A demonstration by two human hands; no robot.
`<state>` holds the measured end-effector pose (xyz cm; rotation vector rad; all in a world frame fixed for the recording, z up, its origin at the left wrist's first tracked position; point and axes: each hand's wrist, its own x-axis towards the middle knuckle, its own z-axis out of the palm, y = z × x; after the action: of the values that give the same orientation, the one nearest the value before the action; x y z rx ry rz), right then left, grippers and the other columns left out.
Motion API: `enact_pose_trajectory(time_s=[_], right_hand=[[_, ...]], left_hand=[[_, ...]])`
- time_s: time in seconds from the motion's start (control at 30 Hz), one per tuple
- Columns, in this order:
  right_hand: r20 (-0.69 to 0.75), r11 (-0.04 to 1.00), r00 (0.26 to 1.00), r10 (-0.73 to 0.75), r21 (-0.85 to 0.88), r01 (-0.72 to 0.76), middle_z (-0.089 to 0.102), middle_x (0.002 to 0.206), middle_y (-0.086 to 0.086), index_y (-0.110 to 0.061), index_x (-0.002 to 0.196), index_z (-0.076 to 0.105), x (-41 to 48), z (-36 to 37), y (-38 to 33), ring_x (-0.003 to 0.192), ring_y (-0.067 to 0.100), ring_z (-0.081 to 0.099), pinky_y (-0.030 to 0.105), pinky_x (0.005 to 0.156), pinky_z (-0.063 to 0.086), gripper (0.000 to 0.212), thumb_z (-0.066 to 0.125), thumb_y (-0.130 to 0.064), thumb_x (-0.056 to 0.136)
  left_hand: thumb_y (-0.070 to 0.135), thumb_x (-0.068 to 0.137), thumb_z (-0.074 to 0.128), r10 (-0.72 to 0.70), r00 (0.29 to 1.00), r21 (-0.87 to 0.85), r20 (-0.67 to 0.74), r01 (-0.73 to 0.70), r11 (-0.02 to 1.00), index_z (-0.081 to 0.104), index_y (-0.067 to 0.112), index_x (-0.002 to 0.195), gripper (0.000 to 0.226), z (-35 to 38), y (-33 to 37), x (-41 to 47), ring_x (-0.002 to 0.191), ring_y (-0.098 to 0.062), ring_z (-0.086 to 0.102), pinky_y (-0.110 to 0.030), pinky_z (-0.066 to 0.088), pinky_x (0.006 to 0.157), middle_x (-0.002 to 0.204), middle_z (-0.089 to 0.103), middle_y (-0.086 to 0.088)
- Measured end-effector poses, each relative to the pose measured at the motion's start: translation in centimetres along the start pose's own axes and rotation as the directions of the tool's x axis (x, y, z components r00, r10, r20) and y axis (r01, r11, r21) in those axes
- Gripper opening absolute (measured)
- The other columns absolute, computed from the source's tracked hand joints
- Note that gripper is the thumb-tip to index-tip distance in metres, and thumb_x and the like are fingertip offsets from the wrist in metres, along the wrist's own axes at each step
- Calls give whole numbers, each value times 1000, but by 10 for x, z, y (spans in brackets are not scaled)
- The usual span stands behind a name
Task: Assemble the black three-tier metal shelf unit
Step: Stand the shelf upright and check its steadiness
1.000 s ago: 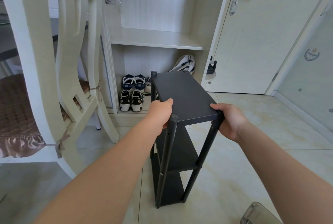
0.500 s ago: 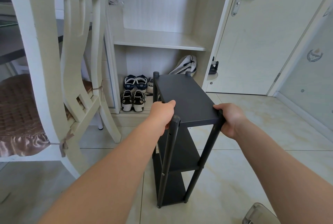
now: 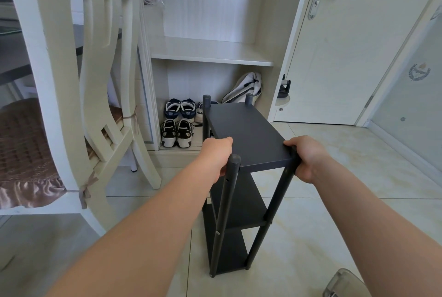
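A black three-tier shelf unit (image 3: 246,134) stands upright on a pale tiled floor (image 3: 323,213), just in front of an open cream cabinet (image 3: 210,51). A person's left hand (image 3: 216,155) grips the left edge of the top tier beside the near-left post, thumb on top. The right hand (image 3: 308,157) wraps round the near-right corner. Shoes (image 3: 177,131) sit in the cabinet's bottom compartment. A cream chair (image 3: 59,81) stands left, a closed door (image 3: 346,57) right.
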<state>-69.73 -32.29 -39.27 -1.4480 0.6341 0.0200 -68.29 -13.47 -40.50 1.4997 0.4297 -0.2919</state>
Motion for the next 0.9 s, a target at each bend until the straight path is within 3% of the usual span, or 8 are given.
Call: enact_pose_trajectory(time_s=[0.1, 0.27, 0.43, 0.6, 0.67, 0.77, 0.83, 0.9], right_hand=[[26, 999, 999, 34, 22, -35, 64, 81, 6, -9, 89, 56, 0, -4, -2, 68, 23, 62, 34, 79, 48, 8, 52, -4, 95], [92, 996, 994, 63, 63, -69, 69, 83, 8, -6, 92, 60, -3, -9, -2, 72, 23, 66, 35, 92, 52, 11, 50, -2, 96], [145, 995, 987, 72, 58, -81, 73, 84, 9, -4, 100, 63, -4, -16, 0, 74, 24, 69, 33, 78, 55, 12, 52, -2, 95], [128, 996, 990, 52, 60, -60, 71, 81, 8, -6, 97, 61, -5, -15, 2, 70, 24, 68, 34, 75, 53, 12, 49, -3, 96], [108, 998, 994, 1, 66, -9, 67, 79, 8, -6, 93, 60, -5, -14, 4, 69, 25, 65, 35, 73, 52, 11, 49, -6, 97], [95, 990, 986, -139, -10, 140, 61, 80, 6, -8, 108, 68, -3, -17, 9, 77, 25, 62, 40, 83, 53, 21, 58, -24, 99], [132, 954, 961, -244, -146, 262, 61, 71, -4, -17, 110, 74, -8, -21, 11, 76, 21, 59, 37, 85, 51, 27, 57, -36, 99], [187, 897, 929, -319, -258, 360, 68, 76, -15, -28, 102, 76, -15, -24, 14, 82, 12, 63, 29, 88, 49, 29, 52, -42, 101]], left_hand=[[26, 98, 55, -8, 1000, -7, 1, 8, 1000, 54, 13, 121, 27, 0, -1, 0, 91, -26, 65, -32, 50, 58, 114, 67, -10], [27, 99, 56, 15, 1000, -4, -10, -15, 1000, 54, 13, 121, 27, 0, -2, 0, 98, -27, 65, -32, 51, 60, 114, 67, -9], [27, 98, 55, 2, 1000, 38, -15, -2, 999, 54, 14, 121, 26, -1, -3, 1, 104, -28, 64, -33, 49, 59, 115, 66, -10], [27, 99, 55, -7, 1000, 38, -13, 7, 999, 54, 14, 120, 25, -1, -3, 0, 93, -25, 62, -32, 47, 54, 112, 65, -10], [27, 98, 55, -10, 1000, 27, -18, 11, 1000, 54, 14, 120, 26, -2, -2, -1, 93, -25, 62, -33, 48, 57, 113, 65, -10], [27, 99, 55, -2, 1000, 22, -12, 2, 1000, 54, 15, 118, 23, -3, -2, -3, 89, -23, 62, -33, 48, 56, 109, 65, -8], [27, 99, 55, 18, 1000, 18, -9, -18, 1000, 54, 16, 115, 19, -4, -3, -4, 84, -21, 61, -32, 49, 55, 106, 65, -6], [29, 98, 56, 66, 998, 56, -16, -65, 996, 54, 17, 115, 20, -6, -6, -1, 90, -22, 63, -36, 56, 67, 107, 65, -4]])
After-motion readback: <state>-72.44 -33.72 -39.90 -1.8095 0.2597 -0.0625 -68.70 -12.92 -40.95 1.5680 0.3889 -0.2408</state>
